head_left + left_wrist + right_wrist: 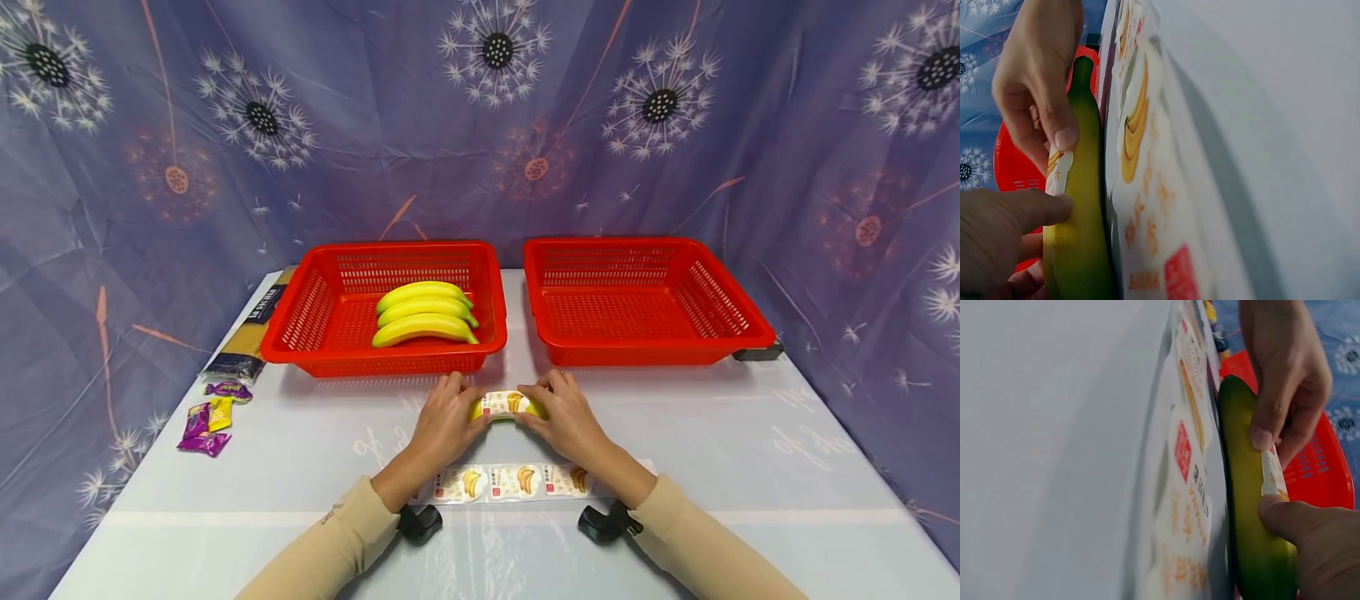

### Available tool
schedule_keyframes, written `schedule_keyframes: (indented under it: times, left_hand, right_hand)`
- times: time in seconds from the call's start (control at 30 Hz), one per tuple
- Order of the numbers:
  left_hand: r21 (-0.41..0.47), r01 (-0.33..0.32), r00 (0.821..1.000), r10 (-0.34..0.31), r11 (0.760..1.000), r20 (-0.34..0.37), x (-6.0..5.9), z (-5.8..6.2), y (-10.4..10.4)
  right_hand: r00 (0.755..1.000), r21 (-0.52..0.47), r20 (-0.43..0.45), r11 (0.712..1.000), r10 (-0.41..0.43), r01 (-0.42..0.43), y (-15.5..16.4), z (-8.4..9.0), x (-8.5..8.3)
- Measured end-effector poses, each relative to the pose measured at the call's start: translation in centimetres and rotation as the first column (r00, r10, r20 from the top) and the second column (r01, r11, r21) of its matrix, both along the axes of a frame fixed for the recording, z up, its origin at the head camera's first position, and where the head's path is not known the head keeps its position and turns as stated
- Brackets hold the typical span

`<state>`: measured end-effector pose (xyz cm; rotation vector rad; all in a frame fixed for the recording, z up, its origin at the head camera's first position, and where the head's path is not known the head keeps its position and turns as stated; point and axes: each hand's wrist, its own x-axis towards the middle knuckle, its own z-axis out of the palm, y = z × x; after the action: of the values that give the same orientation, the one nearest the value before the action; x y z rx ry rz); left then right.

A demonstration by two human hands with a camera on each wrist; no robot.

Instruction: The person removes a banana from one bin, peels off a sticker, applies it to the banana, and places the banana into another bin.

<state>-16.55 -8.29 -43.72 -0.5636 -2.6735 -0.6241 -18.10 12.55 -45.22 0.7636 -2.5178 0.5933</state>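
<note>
Yellow banana [508, 408] w/ sticker [504, 402] held by both hands [444, 421].

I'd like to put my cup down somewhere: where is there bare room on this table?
Bare tabletop lies right of the hands, before the empty right basket. The middle is crowded: both hands hold a banana above the sticker strip. Candies crowd the left edge.

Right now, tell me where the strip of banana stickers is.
In the head view the sticker strip lies flat on the table, centred near its front edge, between both wrists and just behind the held banana.
</note>
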Motion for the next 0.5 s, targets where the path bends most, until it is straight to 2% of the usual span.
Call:
schedule_keyframes:
  times: [0.07, 0.17, 0.33, 0.5]
  left_hand:
    - [-0.001, -0.004, 1.0, 0.004, 1.0, 0.017, -0.1, 0.0, -0.2]
    - [0.036, -0.022, 0.996, 0.019, 0.999, 0.086, 0.0, 0.0, -0.6]
    - [0.127, -0.075, 0.973, 0.044, 0.989, 0.228, 0.3, 0.1, -1.7]
    - [0.166, -0.061, 0.964, 0.015, 0.984, 0.265, 0.5, -0.1, -2.3]
  right_hand:
    - [1.0, -0.028, 0.018, 1.0, -0.006, 0.007, 0.2, -0.1, 0.1]
    - [0.999, -0.06, 0.033, 0.998, -0.005, 0.007, 0.4, -0.3, 0.1]
    - [0.999, -0.094, 0.048, 0.996, -0.005, 0.009, 0.4, -0.6, 0.3]
    - [0.996, -0.107, 0.086, 0.994, -0.016, 0.025, 0.4, -0.7, 0.7]
